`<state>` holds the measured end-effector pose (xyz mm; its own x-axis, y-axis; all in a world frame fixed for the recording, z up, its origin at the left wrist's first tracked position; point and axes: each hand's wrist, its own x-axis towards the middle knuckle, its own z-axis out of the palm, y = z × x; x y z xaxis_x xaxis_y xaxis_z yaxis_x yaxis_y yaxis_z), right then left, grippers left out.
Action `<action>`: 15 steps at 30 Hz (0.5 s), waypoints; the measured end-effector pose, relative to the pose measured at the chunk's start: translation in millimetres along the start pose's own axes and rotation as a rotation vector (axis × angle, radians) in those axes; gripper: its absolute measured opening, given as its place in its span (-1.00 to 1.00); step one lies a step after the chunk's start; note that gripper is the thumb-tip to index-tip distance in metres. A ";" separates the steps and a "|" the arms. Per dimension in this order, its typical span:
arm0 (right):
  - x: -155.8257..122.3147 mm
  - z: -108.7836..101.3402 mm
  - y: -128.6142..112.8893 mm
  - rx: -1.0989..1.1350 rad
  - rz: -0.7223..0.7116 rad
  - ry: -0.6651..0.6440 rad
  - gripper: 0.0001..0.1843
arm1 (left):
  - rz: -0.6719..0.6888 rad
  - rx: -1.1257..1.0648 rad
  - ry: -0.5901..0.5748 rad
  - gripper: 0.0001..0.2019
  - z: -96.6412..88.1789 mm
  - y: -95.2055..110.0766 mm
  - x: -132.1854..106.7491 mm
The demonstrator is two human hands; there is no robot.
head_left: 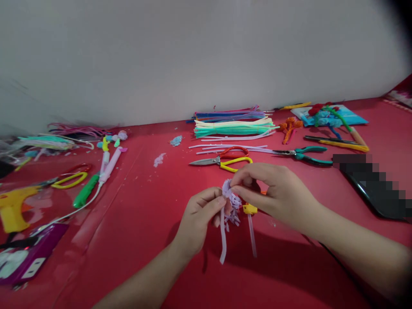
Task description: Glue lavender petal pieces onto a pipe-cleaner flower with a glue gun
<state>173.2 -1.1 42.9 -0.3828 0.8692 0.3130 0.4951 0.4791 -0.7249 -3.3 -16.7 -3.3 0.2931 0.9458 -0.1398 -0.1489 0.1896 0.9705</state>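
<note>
My left hand (198,216) is closed in a pinch on a lilac pipe-cleaner flower (227,191), whose lower part is a cluster of short looped pieces. From my left fingers a flat lilac strip (223,240) hangs down. My right hand (280,189) pinches the top edge of the same flower from the other side, its fingertips meeting there. Below the right hand, a yellow tool (250,209) shows only in part, with a pale translucent stick (252,238) poking out of it. Just beyond the hands lie scissors (222,161) with one red and one yellow handle.
Teal-handled pliers (305,154) lie beyond the right hand, near bundles of pipe cleaners (234,128). A black object (370,189) sits at right. Leftward are a yellow glue gun (17,206), more scissors (69,180), a green-handled tool (86,191) and a purple device (38,253).
</note>
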 end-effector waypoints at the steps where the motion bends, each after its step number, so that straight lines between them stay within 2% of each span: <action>1: 0.0 0.0 -0.2 -0.004 -0.008 0.006 -0.92 | -0.003 -0.003 -0.002 -0.84 0.2 0.4 -0.1; 5: -1.6 2.1 2.0 -0.078 -0.079 0.052 -0.93 | -0.005 -0.020 -0.025 -0.82 1.0 2.4 -0.8; 9: -6.0 8.1 6.5 -0.266 -0.304 0.202 -0.93 | -0.011 -0.045 -0.015 -0.80 0.8 2.7 -1.5; 11: -8.4 12.1 8.0 -0.337 -0.382 0.234 -0.90 | -0.016 -0.049 -0.006 -0.80 0.3 2.3 -1.7; 15: -11.5 18.9 9.6 -0.383 -0.389 0.236 -0.84 | 0.016 -0.057 -0.009 -0.80 -0.7 1.6 -2.3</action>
<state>167.6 -8.9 20.8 -0.4307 0.6034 0.6711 0.6158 0.7401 -0.2702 -4.8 -18.4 -1.5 0.2984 0.9465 -0.1229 -0.2068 0.1898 0.9598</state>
